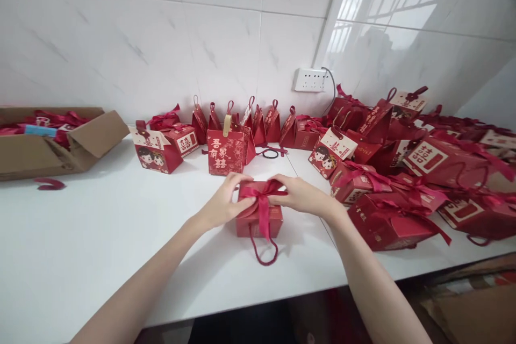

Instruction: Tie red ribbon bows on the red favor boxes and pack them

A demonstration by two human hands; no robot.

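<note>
A small red gift box stands on the white table in front of me, with a rope handle hanging down its near side. Across its top lies a crimson ribbon in a bow, one tail falling over the front. My left hand pinches the bow's left side, thumb near the knot and fingers over the box's far edge. From the right, my right hand has its fingers closed on the bow's right loop. The fingertips partly hide the ribbon.
Behind the box, several red triangular boxes line the tiled wall. A large pile of red gift boxes covers the right side. An open cardboard carton with red ribbons stands at left, a loose ribbon piece before it.
</note>
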